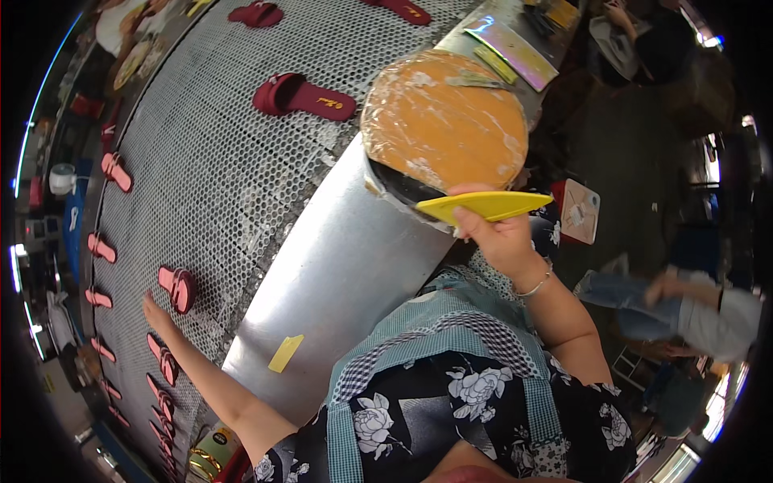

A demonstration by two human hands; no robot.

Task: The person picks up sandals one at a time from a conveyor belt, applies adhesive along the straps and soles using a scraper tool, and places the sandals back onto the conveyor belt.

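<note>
My right hand (503,237) is closed on a flat yellow piece (487,206), pointed at its right end, thumb on its near face. It sits at the near edge of a round pad (447,121) with an orange top wrapped in clear film. Out to the left, my left hand (155,312) reaches over the perforated conveyor (205,145) with fingers stretched out. Just beside its fingertips lies a slide sandal (179,288) with a pink footbed and dark red strap; whether they touch, I cannot tell.
Dark red slide sandals (302,97) lie farther up the conveyor, and several pink ones line its far edge. A smooth metal ledge (338,233) with yellow tape (286,352) runs along my side. A shiny iridescent sheet (513,52) lies beyond the pad. Another person's arm (684,294) shows at right.
</note>
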